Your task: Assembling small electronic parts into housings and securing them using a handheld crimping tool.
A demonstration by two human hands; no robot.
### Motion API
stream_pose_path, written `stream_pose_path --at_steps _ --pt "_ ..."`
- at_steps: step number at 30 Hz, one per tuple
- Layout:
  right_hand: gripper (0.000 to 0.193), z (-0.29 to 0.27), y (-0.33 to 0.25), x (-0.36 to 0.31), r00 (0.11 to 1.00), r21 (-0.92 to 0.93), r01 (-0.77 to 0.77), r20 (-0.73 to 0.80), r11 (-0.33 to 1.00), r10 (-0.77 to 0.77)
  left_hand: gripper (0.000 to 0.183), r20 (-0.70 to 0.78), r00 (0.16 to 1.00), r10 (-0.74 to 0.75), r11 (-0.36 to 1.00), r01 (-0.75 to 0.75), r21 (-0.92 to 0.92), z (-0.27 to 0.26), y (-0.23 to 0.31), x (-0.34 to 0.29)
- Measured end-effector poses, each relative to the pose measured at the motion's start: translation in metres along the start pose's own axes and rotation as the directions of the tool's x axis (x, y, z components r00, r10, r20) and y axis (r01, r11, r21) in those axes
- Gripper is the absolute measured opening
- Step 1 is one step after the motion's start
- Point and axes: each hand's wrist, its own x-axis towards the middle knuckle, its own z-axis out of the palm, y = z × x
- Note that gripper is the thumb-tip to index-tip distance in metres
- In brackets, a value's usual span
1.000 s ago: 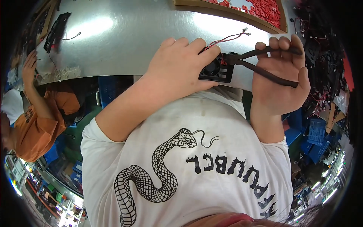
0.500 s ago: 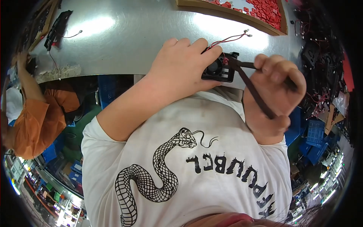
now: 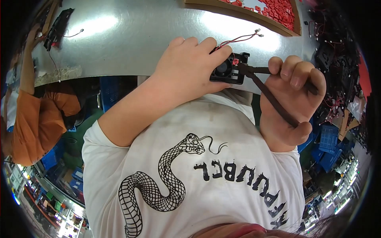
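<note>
My left hand [image 3: 195,59] is closed over the left part of a black plastic housing with a small round fan [image 3: 224,69] set in it. Red and black wires [image 3: 241,39] with white connectors run out past my fingers onto the metal table. A small red part [image 3: 235,62] sits in the housing just right of the fan. In my right hand [image 3: 294,89] are dark pliers [image 3: 274,101], their handles spread wide between fingers and thumb. The pliers' head lies over the housing's right part, beside the red part; whether the jaws grip anything I cannot tell.
A cardboard tray [image 3: 254,20] of red plastic pieces stands at the table's far right. Dark wired parts [image 3: 333,63] are heaped at the right edge. Another wired black part [image 3: 59,29] lies at far left, by a co-worker in an orange garment [image 3: 37,127].
The pliers' handles have spread wider, and my right fingers have opened with them. The housing has shifted slightly left and up. The co-worker's arm has reached farther forward toward the black part.
</note>
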Motion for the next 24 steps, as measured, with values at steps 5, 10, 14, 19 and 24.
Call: stream_pose_path --at_steps 5,10,14,19,24 --pt "0.074 -0.001 0.004 -0.001 0.997 -0.059 -0.066 -0.045 0.996 0.063 0.064 0.022 1.0 -0.017 1.0 0.017 0.002 0.001 0.002 0.003" --pt "0.045 -0.006 0.0 0.014 0.977 0.064 -0.161 -0.13 0.985 0.168 0.063 -0.014 1.0 0.02 0.999 -0.019 0.043 0.002 0.002 0.003" --pt "0.043 0.019 0.008 0.031 0.888 0.063 -0.277 -0.365 0.959 0.281 0.066 -0.006 1.0 -0.004 0.997 0.004 0.075 -0.002 -0.002 -0.001" --pt "0.038 -0.018 0.014 -0.023 0.882 -0.167 0.469 0.046 0.867 -0.469 0.073 0.049 0.998 -0.043 0.997 0.041 0.059 -0.014 -0.013 -0.008" --pt "0.05 -0.051 0.001 -0.029 0.884 -0.705 0.324 0.464 0.631 0.064 0.07 0.078 0.96 -0.27 0.961 0.273 -0.033 -0.068 -0.079 -0.049"
